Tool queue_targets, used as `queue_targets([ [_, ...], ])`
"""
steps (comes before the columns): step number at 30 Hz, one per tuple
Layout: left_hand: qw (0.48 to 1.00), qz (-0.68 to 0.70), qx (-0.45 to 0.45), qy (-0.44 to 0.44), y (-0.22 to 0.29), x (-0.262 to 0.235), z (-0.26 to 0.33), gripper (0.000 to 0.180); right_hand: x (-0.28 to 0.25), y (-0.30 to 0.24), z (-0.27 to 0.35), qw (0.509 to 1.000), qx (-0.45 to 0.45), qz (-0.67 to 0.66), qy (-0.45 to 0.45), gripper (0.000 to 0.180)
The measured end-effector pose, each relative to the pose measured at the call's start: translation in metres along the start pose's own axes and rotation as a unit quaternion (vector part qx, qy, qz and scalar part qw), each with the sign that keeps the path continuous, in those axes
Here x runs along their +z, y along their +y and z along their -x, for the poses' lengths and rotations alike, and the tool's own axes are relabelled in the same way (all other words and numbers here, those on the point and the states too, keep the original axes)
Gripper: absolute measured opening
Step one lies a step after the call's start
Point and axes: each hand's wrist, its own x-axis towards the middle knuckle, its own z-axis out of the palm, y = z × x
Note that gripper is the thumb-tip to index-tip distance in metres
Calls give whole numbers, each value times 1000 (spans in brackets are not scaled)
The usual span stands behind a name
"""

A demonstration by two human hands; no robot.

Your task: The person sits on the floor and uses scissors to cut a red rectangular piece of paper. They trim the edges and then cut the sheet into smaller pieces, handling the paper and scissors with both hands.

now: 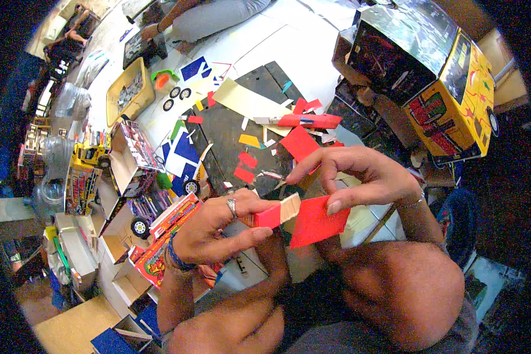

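Observation:
My left hand (221, 227), with a ring on one finger, pinches a small wooden block (289, 208) between thumb and fingers. Red sheet covers the near part of this block, while its far end is bare pale wood. Just right of it, my right hand (371, 177) has its thumb on a square red sheet (318, 223) that hangs beside the block. The right index finger reaches out to the left, above the block's end. Whether block and sheet touch, I cannot tell. Beyond my hands, another red sheet (299, 143) lies on a dark board (218, 144).
Red, white, blue and yellow scraps lie about the board, with a cream strip (245, 103) and small black wheels (175, 92). Toy trucks (88, 168) stand left; a large yellow-and-black model truck (448, 112) stands right. A yellow basin (130, 91) and a person's leg (218, 20) are farther off.

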Motion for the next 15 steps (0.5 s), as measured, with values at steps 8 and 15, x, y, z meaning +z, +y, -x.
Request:
queue_targets([
  [8,999,16,40,-28,-22,6,2,33,12,12,-7,991,106,-70,-43,24],
  [15,997,25,71,10,-33,13,-1,33,18,21,-6,991,100,-83,-9,21],
])
